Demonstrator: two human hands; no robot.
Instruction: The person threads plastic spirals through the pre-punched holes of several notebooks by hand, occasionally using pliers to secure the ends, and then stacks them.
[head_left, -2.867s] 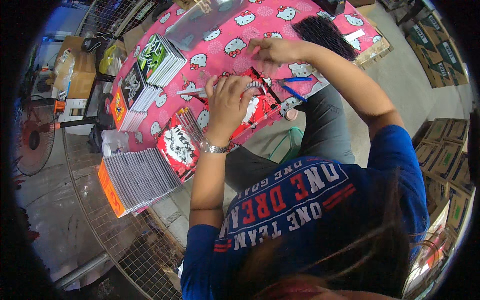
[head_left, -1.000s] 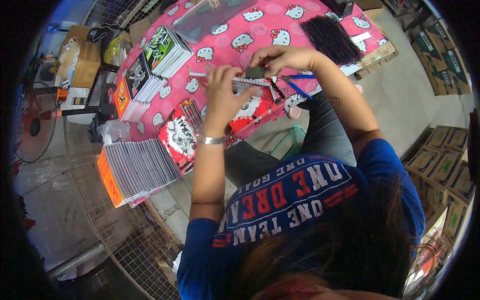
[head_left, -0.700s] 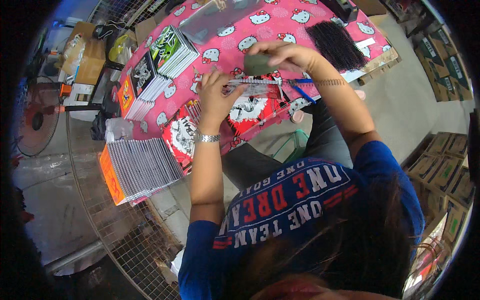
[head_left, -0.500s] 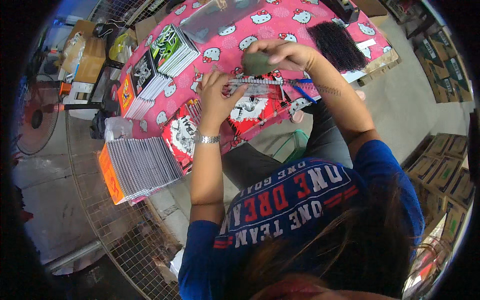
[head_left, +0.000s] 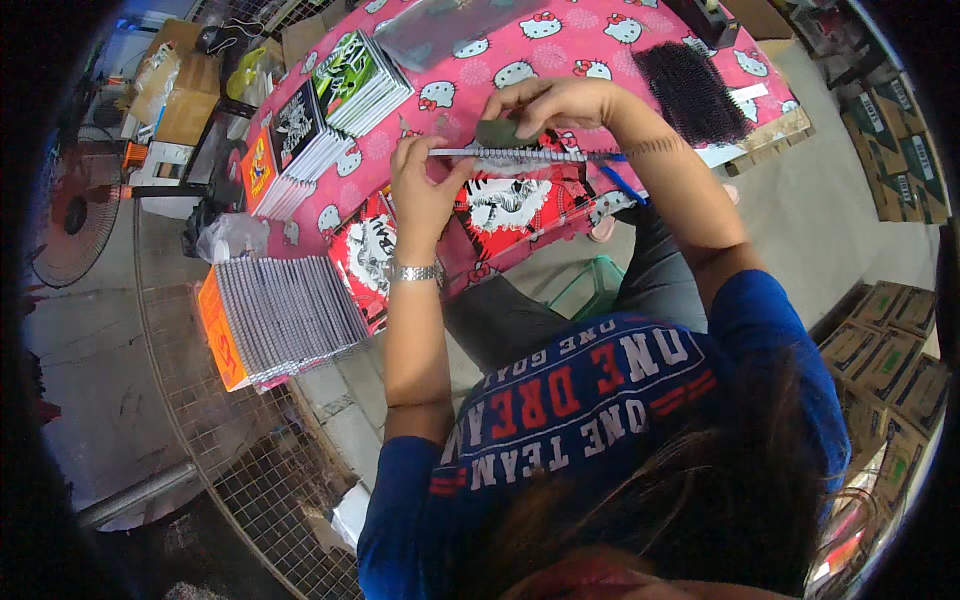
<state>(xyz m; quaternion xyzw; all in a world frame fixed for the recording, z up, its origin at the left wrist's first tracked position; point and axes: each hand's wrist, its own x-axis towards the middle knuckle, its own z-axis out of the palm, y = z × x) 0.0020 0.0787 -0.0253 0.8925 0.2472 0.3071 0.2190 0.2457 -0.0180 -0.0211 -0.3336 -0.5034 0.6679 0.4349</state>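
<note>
Landmark: the red-and-white-covered notebook (head_left: 512, 208) at the near edge of the pink-clothed table (head_left: 470, 72), in front of the seated worker. Along its far edge runs a white strip of page ends, with a thin dark spiral wire (head_left: 575, 155) lying on it and trailing out past its right end, across the worker's right forearm. Left hand (head_left: 425, 195): thumb and fingers pinched about the left end of that strip, steadying it. Right hand (head_left: 568, 102), just beyond the same strip: grasping a dark green pad (head_left: 497, 132), rubber or cloth, cannot tell, its lower edge at or close against the wire. Reads to me as the coil being worked through the punched edge, the pad likely giving friction to turn it. Next move would call for light, even strokes of the pad with the left pinch kept firm; a skipped hole or a snag of the loose tail on the forearm seems the main risk. Just right of the notebook, blue-handled pliers (head_left: 622, 185), untouched; farther right and beyond, a bundle of black spiral coils (head_left: 692, 92). Just left, more red notebooks (head_left: 365, 250); farther left and nearer the worker, a stack of coil-bound notebooks (head_left: 290, 310), orange cover outermost.
</note>
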